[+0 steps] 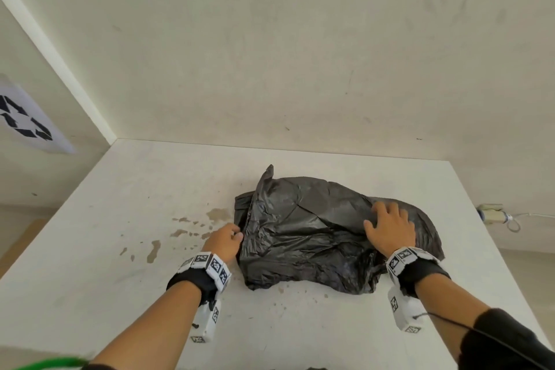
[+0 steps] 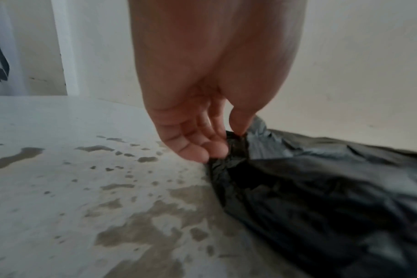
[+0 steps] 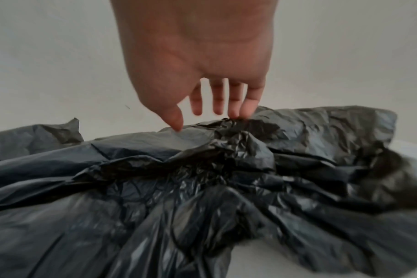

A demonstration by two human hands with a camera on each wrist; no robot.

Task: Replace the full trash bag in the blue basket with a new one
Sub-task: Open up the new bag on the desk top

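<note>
A crumpled black trash bag (image 1: 315,234) lies flat on the white table (image 1: 105,249), right of centre. My left hand (image 1: 232,234) is at the bag's left edge and pinches a fold of the bag (image 2: 321,197) between thumb and fingers (image 2: 217,150). My right hand (image 1: 390,224) lies on the bag's right part with fingers spread and straight; in the right wrist view the fingertips (image 3: 233,112) touch the plastic (image 3: 202,178). No blue basket shows in any view.
Brownish stains (image 1: 186,228) mark the table left of the bag, also visible as stains (image 2: 131,216) in the left wrist view. A wall (image 1: 270,54) stands behind the table. A recycling sign (image 1: 24,120) hangs at the left. A wall socket (image 1: 492,213) sits at the right.
</note>
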